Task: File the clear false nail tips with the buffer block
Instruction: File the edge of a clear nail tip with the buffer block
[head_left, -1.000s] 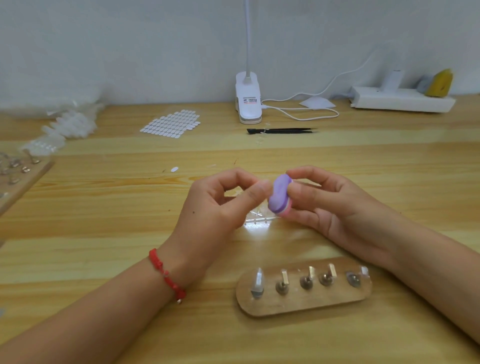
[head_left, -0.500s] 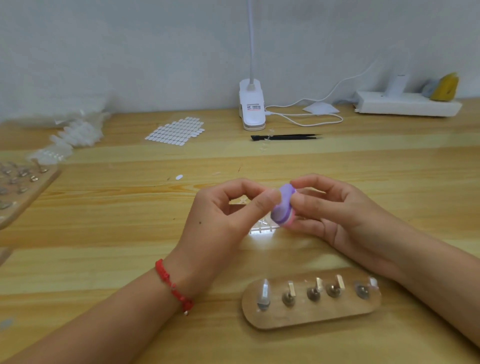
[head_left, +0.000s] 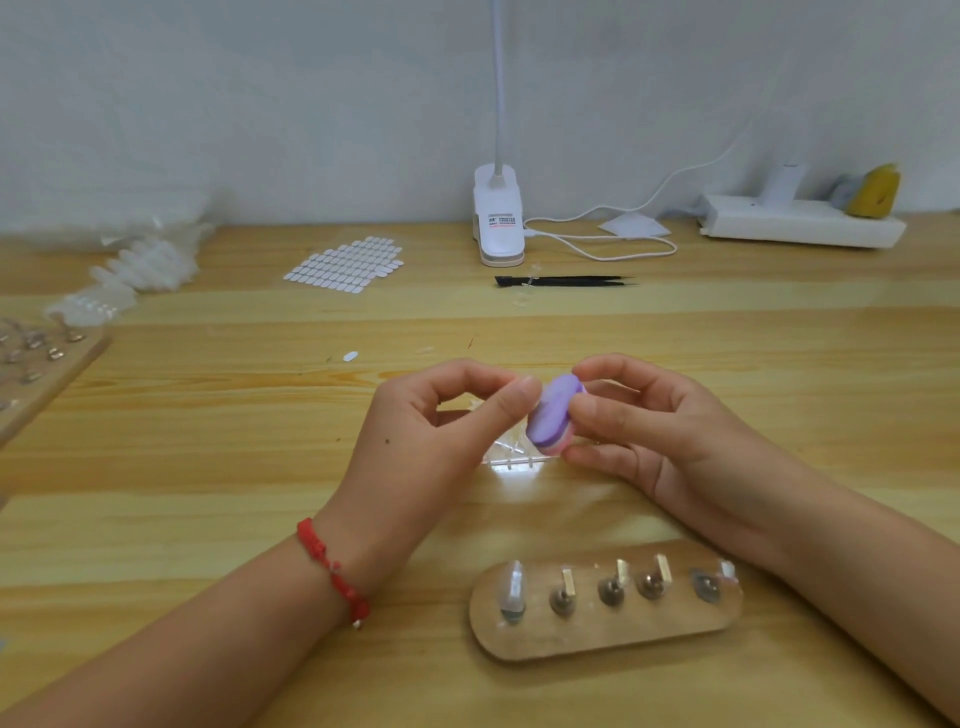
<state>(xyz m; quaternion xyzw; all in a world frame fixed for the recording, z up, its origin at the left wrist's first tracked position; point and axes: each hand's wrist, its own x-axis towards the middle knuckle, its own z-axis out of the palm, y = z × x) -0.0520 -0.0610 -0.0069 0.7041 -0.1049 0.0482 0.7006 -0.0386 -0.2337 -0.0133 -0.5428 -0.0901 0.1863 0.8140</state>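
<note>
Just beyond the wooden stand (head_left: 597, 636), my right hand (head_left: 670, 447) pinches the purple buffer block (head_left: 553, 415); my left hand (head_left: 415, 441) pinches against it, holding what I cannot tell.

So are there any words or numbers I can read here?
Label on the lamp clip: dark print over a red line, too blurred to read.
No other writing shows on the buffer, the wooden stand or the power strip.

A white clip lamp (head_left: 497, 218) is set by the wall; black tweezers (head_left: 566, 281) are laid near it, a power strip (head_left: 800, 228) farther right.
</note>
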